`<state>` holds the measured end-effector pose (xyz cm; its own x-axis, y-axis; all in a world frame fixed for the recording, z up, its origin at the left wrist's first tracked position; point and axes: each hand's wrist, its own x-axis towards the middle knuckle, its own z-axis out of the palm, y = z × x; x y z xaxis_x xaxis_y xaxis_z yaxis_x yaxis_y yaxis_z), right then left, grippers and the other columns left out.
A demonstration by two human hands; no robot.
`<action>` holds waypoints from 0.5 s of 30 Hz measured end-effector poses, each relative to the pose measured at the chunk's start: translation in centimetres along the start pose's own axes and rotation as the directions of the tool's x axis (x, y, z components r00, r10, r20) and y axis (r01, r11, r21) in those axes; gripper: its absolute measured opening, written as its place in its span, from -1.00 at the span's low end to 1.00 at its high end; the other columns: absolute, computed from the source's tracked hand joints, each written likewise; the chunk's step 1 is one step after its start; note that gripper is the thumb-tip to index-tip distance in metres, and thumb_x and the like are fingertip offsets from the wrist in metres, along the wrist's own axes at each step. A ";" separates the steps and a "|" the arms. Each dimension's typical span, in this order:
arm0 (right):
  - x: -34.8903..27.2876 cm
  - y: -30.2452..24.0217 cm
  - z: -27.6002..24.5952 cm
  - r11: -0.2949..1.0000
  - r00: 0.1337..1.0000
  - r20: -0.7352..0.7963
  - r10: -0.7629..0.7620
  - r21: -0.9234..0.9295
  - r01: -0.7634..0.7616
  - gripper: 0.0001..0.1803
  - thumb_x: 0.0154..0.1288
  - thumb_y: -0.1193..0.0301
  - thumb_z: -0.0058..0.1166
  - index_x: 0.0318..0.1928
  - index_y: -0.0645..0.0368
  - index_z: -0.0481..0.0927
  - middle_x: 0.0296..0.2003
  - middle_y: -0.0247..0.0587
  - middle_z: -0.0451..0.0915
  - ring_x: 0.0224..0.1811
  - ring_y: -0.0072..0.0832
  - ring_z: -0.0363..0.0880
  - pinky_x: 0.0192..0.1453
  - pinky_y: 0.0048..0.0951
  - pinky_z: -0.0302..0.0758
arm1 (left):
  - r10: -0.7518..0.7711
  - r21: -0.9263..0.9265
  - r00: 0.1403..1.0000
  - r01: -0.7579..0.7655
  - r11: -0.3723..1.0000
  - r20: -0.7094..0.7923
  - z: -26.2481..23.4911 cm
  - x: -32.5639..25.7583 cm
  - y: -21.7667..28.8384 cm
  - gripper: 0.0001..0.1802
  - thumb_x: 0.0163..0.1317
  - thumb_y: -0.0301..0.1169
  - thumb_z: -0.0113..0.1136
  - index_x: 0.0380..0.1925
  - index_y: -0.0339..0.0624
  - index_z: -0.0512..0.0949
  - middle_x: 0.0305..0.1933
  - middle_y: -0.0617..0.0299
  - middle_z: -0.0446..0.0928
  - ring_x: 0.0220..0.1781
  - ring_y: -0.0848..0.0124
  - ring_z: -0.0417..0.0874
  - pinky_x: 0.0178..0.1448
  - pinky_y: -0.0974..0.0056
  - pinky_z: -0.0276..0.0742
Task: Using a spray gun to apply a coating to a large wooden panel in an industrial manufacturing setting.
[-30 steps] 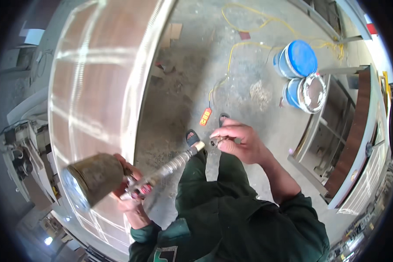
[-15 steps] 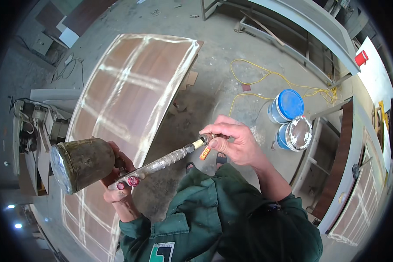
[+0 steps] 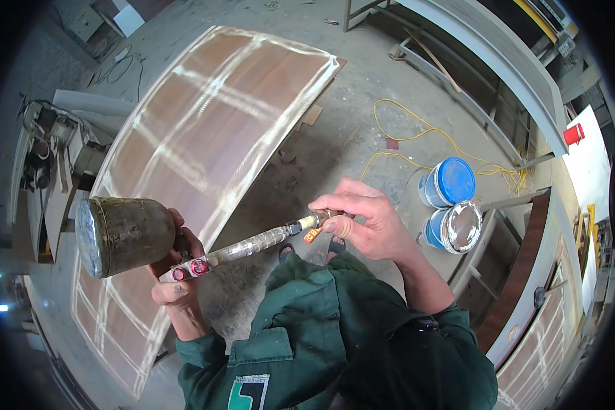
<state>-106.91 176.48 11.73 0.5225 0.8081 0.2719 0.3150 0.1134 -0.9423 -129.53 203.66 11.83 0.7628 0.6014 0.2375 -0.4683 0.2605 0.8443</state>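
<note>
Lying flat on the concrete floor, a large glossy brown door panel fills the left side. Two blue paint cans stand together near a yellow cord; one wears a blue lid, the other a shiny one, contents hidden. The spray gun carries a grimy metal cup, its inside unseen. The left hand wraps the grip; the right hand pinches the hose fitting, possibly turning it.
</note>
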 end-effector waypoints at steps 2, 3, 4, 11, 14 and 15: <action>0.4 0.0 0.8 1.000 1.000 0.005 -0.020 -0.011 0.020 -0.67 0.38 0.41 0.38 0.10 0.25 0.77 -0.26 -0.24 0.61 -0.25 -0.45 0.57 -0.17 -0.40 0.51 | -0.010 0.006 1.000 0.010 1.000 -0.013 -0.7 -0.3 0.8 0.06 -0.32 -0.31 0.54 0.35 -0.31 0.41 0.27 -0.14 0.39 -0.15 0.23 0.62 -0.22 0.28 0.58; 0.6 -0.3 1.2 0.997 0.999 0.002 -0.046 -0.069 0.046 -0.67 0.33 0.40 0.40 0.09 0.18 0.78 -0.30 -0.26 0.58 -0.27 -0.43 0.59 -0.21 -0.36 0.52 | -0.040 0.025 0.999 0.040 0.999 0.005 -1.1 -0.4 1.4 0.11 -0.28 -0.32 0.58 0.42 -0.28 0.35 0.33 -0.13 0.37 0.02 0.26 0.60 -0.09 0.30 0.63; 0.7 -0.6 1.6 0.989 0.997 -0.001 -0.073 -0.127 0.072 -0.66 0.29 0.39 0.43 0.07 0.11 0.80 -0.35 -0.28 0.55 -0.30 -0.41 0.60 -0.24 -0.32 0.54 | -0.070 0.044 0.997 0.069 0.997 0.023 -1.6 -0.5 1.9 0.17 -0.24 -0.32 0.61 0.50 -0.26 0.29 0.38 -0.13 0.35 0.20 0.28 0.57 0.04 0.31 0.67; 2.1 -1.9 4.0 0.918 0.975 0.000 -0.222 -0.338 0.208 -0.61 0.22 0.33 0.45 0.08 0.03 0.79 -0.39 -0.29 0.50 -0.33 -0.29 0.54 -0.26 -0.25 0.50 | -0.073 0.033 0.994 0.076 0.997 -0.086 -1.0 0.0 3.3 0.12 -0.13 -0.29 0.55 0.48 -0.41 0.24 0.29 -0.22 0.44 -0.13 0.19 0.72 -0.52 0.22 0.72; 2.9 -2.5 4.7 0.895 0.960 -0.044 -0.276 -0.375 0.240 -0.65 0.24 0.34 0.43 0.04 0.06 0.77 -0.39 -0.29 0.48 -0.35 -0.28 0.51 -0.30 -0.22 0.47 | -0.059 0.070 0.995 0.065 0.995 -0.077 -1.3 0.3 4.1 0.10 -0.03 -0.19 0.57 0.48 -0.41 0.23 0.30 -0.22 0.44 -0.12 0.20 0.72 -0.54 0.21 0.72; 3.1 -2.7 4.8 0.874 0.949 -0.021 -0.316 -0.395 0.282 -0.66 0.28 0.36 0.41 0.05 0.14 0.73 -0.39 -0.23 0.51 -0.37 -0.30 0.51 -0.30 -0.26 0.46 | -0.054 0.070 0.996 0.059 0.996 -0.072 -1.6 0.4 4.4 0.10 -0.03 -0.19 0.57 0.48 -0.41 0.23 0.30 -0.22 0.44 -0.12 0.20 0.72 -0.54 0.21 0.72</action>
<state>-109.93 181.49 14.16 0.4129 0.7188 0.5594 0.7357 0.0989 -0.6700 -132.00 206.26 14.93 0.7525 0.6397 0.1565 -0.3905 0.2421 0.8882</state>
